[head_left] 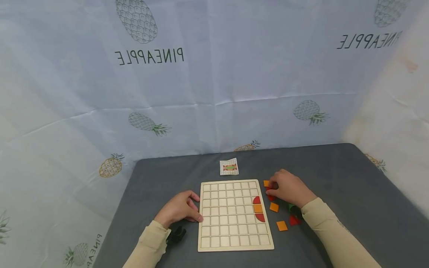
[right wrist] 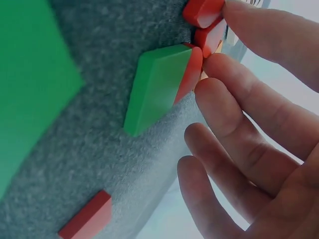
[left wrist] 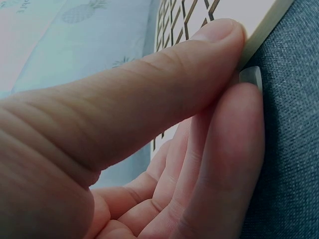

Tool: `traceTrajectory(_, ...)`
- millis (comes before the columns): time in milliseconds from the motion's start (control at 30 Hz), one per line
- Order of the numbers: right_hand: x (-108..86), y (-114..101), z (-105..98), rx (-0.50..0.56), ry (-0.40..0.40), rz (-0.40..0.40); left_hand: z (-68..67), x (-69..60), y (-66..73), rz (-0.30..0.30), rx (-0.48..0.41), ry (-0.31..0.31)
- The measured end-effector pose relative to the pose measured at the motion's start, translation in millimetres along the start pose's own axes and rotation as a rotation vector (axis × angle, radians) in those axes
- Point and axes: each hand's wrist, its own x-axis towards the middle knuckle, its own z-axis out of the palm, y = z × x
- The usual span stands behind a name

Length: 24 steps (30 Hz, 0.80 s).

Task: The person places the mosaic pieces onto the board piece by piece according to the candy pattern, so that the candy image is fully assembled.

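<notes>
A pale wooden grid board (head_left: 234, 214) lies on the table. My left hand (head_left: 181, 208) pinches its left edge, the thumb on top and a finger against the side, as the left wrist view shows. Two curved red pieces and an orange square (head_left: 257, 208) sit in the board's right column. To the right of the board, my right hand (head_left: 289, 188) is over loose pieces. In the right wrist view its thumb and index fingertips touch small red pieces (right wrist: 202, 12) on the table. A green piece (right wrist: 159, 84) with a red one against it lies near the fingers.
A small pattern card (head_left: 229, 166) lies behind the board. Loose orange squares (head_left: 282, 226) and a red piece (head_left: 294, 220) lie right of the board. A printed curtain (head_left: 214, 74) hangs behind the dark table (head_left: 161, 175).
</notes>
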Motion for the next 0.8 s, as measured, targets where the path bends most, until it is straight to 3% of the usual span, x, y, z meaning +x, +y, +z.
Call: traceTrajectory(800,18.0,0.8,-4.0,0.042,-0.064,0.008,1.5,1.5,-0.5,0.001,0.005,0.009)
